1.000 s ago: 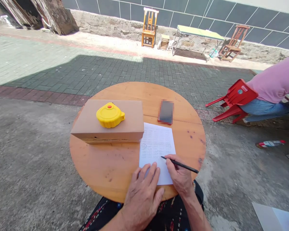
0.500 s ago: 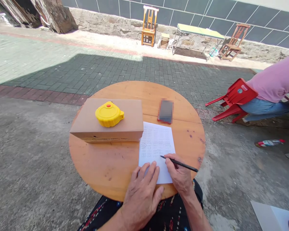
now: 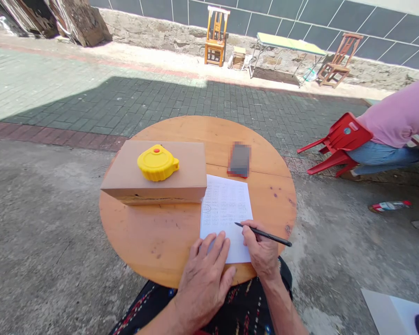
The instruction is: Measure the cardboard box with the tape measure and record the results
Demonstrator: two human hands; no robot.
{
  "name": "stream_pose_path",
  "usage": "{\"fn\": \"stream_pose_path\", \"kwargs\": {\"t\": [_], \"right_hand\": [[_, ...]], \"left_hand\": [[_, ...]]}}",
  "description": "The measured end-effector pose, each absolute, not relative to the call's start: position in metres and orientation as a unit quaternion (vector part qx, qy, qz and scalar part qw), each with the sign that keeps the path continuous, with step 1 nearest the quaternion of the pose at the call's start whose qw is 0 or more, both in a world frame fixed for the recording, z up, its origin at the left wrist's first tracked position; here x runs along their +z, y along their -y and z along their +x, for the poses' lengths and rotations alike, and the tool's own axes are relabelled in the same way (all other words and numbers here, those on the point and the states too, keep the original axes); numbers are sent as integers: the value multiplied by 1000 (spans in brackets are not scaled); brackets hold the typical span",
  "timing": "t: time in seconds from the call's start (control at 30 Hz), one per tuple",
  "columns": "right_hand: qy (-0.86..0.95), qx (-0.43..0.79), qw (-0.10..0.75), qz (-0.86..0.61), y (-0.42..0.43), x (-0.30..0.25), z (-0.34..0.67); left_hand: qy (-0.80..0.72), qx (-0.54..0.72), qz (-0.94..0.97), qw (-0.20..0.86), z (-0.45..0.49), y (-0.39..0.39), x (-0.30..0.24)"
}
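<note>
Outdoors, beyond shaded paving point(image 3: 181, 100) and a low stone-footed wall with dark tiles point(image 3: 275, 21), we sit at a round wooden bench point(image 3: 143, 242). On its left side we have a cardboard box point(image 3: 192, 163), and on top of that a yellow case point(image 3: 157, 163) with a red button. Next comes our left hand point(image 3: 206, 277), holding nothing, its spread fingers laid on the lower left of a sheet of paper point(image 3: 226, 195). This sheet lies just beside the box, covered in its upper part with rows of marks too small for us to read. Past its top edge rests a phone-like object point(image 3: 239, 159), blurred out, with a red edge. Our right hand point(image 3: 261, 251) pinches a black pen point(image 3: 272, 236), tip over the paper; whether it touches, we cannot tell. Farther right, by the wall, we see a yellow-topped folding table point(image 3: 289, 43), then a red plastic chair point(image 3: 347, 135), a bottle point(image 3: 391, 205) lying on the ground, and a person point(image 3: 398, 111) in a pink top.
</note>
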State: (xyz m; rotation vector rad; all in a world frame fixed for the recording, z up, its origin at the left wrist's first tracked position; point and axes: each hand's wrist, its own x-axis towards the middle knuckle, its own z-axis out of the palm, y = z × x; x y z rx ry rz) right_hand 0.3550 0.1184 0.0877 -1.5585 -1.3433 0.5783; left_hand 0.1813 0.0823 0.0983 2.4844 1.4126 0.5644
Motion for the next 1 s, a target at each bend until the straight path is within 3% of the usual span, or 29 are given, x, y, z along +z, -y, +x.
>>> {"fn": "stream_pose_path", "kwargs": {"t": [1.0], "right_hand": [[569, 240, 465, -635, -122, 91, 351]], "left_hand": [[-482, 196, 848, 102, 182, -82, 98]]}}
